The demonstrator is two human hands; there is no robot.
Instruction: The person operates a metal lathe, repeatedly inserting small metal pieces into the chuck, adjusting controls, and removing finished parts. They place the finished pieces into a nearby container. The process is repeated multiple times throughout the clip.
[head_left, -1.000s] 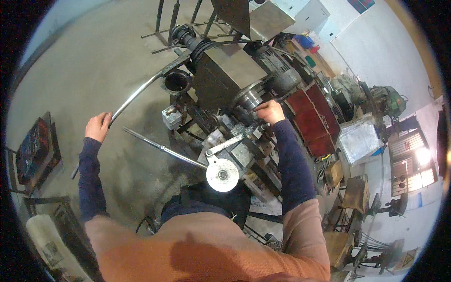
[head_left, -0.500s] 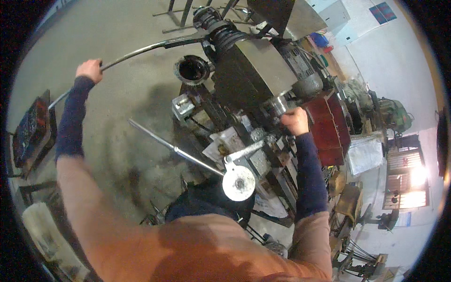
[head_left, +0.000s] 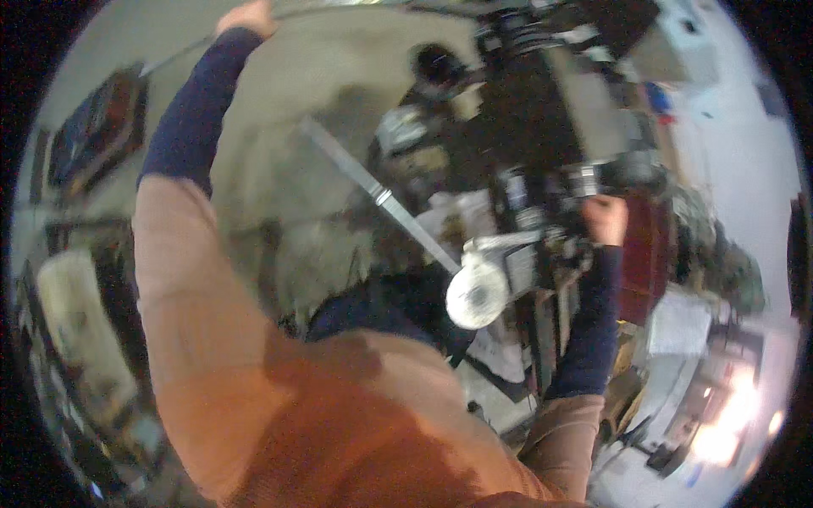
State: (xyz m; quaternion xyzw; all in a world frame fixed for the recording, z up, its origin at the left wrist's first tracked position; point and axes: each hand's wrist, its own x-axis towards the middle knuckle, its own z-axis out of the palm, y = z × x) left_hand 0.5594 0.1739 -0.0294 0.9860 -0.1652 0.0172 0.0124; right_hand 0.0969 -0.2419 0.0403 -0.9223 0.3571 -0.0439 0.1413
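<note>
My left hand (head_left: 247, 17), cut by the upper edge, is wrapped round a long thin metal bar (head_left: 176, 57). The bar runs from beside a dark tray up to the head of a dark greasy machine (head_left: 525, 118). On the machine's right side, my closed right hand (head_left: 605, 222) is at a shiny metal cylinder (head_left: 586, 178). Blur and the fingers hide what it grips. Between my arms are a round pale metal disc (head_left: 476, 296) with a crank arm and a straight silver rod (head_left: 381, 195) slanting to the upper left.
A dark tray (head_left: 100, 135) of small pieces stands at the left, above a pale worn seat (head_left: 80, 313). Dark red panels (head_left: 645, 254) are beyond my right wrist. A round open-mouthed part (head_left: 439, 66) juts from the machine. White sheets (head_left: 677, 323) hang at the right.
The view has swung and blurred, so the machine, disc and tray sit higher and further right. My left hand keeps its hold on the bar; my right hand stays by the metal cylinder.
</note>
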